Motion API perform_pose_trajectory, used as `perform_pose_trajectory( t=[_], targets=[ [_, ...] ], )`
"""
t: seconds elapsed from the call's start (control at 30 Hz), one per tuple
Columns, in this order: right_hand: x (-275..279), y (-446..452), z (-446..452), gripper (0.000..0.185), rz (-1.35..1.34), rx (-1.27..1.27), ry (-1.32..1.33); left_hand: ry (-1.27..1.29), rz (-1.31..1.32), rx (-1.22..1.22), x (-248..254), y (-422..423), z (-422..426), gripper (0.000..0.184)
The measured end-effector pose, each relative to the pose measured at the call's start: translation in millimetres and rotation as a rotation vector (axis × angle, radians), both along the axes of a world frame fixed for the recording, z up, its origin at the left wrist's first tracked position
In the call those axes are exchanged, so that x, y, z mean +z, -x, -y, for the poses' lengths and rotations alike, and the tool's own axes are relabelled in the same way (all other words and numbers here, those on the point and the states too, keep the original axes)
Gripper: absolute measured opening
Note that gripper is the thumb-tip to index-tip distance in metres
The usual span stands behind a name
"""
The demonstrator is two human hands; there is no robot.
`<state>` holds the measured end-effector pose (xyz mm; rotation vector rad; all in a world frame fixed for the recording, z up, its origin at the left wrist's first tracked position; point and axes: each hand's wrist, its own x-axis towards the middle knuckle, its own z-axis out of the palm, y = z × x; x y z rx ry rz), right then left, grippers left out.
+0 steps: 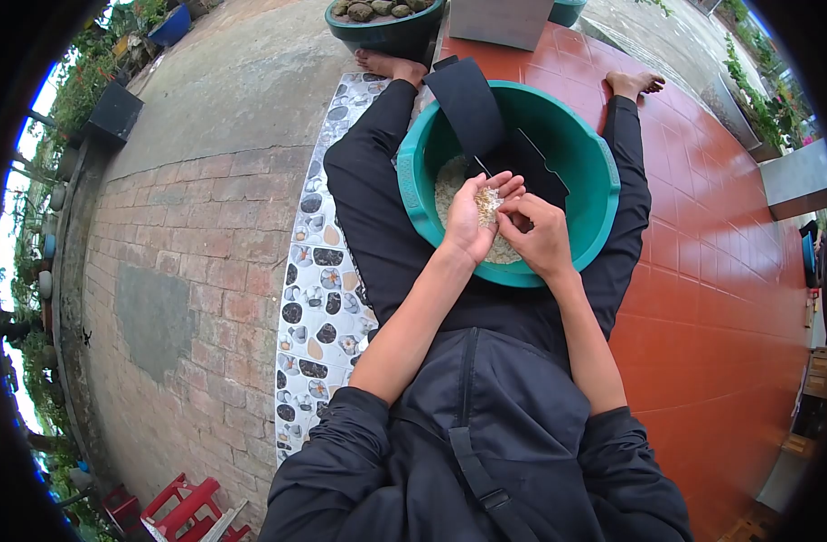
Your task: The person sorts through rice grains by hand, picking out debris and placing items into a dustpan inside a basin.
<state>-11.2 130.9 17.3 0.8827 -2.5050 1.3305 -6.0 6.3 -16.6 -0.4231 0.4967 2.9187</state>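
Note:
My left hand (pixel 467 224) is cupped palm up over a green tub (pixel 420 185), holding a small heap of pale, rice-like grains (pixel 488 208). Beside it, my right hand (pixel 541 239) has thumb and forefinger pinched together at the edge of the heap. Whatever lies between those fingertips is too small to make out. More pale grains (pixel 449 181) lie in the bottom of the tub, partly hidden by my hands. A wide black band or flap (pixel 467 107) hangs over the tub's far rim, and dark material covers part of the inside.
The tub sits between my outstretched legs. Red tiles (pixel 702 334) lie to the right, with a pebble-patterned tile strip (pixel 318 307) and brick paving (pixel 187 262) leftward. A planter with stones (pixel 386 27) stands ahead; a red plastic stool (pixel 192 506) is at lower left.

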Motion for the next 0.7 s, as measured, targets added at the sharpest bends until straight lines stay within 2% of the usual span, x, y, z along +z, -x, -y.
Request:
perform_pose_trajectory(
  t=[0.3,0.37,0.5,0.57,0.67,0.7],
  targets=[
    [1,5,-6,0.009,0.097,-0.098,0.194,0.014,-0.007,0.028,-3,2,1,0.040],
    [-2,7,-6,0.010,0.119,-0.347,0.309,0.005,0.003,0.039,-2,0,1,0.039],
    [-10,15,-13,0.010,0.191,-0.464,0.363,0.021,0.018,0.034,2,0,2,0.038],
    [-10,12,-12,0.012,0.219,-0.433,0.378,0.017,0.012,0.031,0,0,2,0.038],
    [-2,5,-6,0.009,0.126,-0.178,0.250,0.012,0.018,0.045,-1,1,1,0.039],
    [-1,4,-4,0.009,0.126,-0.178,0.251,0.019,0.009,0.036,-1,0,1,0.040]
  ],
)
